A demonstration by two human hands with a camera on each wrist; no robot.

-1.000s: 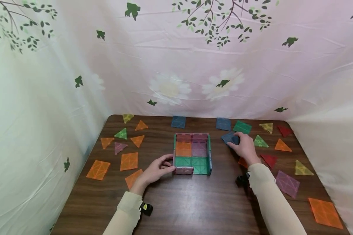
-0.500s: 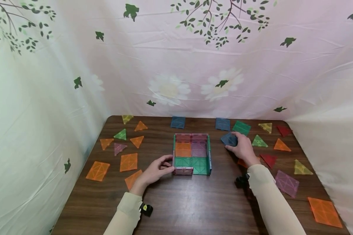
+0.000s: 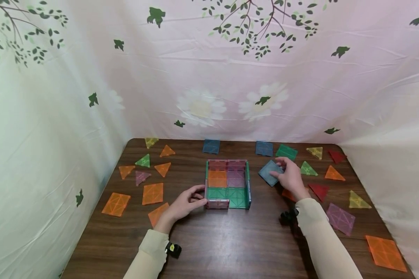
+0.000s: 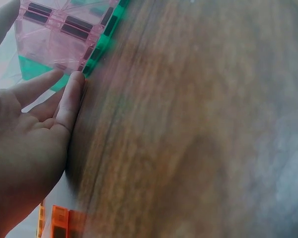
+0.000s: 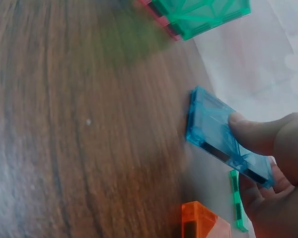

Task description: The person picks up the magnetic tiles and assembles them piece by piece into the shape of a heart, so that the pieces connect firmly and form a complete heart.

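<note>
A low box of clear magnetic tiles stands mid-table, with a pink front wall (image 3: 217, 204) covering only the left half of its front. Its floor shows orange, purple and green squares. My left hand (image 3: 183, 203) lies at the box's left side, fingers loosely extended; in the left wrist view, fingertips (image 4: 75, 79) touch or nearly touch the pink wall (image 4: 54, 39). Right of the box, my right hand (image 3: 291, 178) pinches a blue square magnetic tile (image 3: 268, 175) between thumb and fingers, tilted off the table. In the right wrist view the blue tile (image 5: 213, 124) looks thick.
Orange squares (image 3: 153, 193) and small triangles (image 3: 163, 169) lie on the left. Blue squares (image 3: 211, 146) and a green square (image 3: 286, 152) sit along the back edge. To the right are triangles (image 3: 334, 173), a purple square (image 3: 340, 219) and an orange square (image 3: 385, 252).
My right hand has picked up and tilted the blue square tile, drawing it slightly toward me and leftward. The left hand and the box have stayed in place.
</note>
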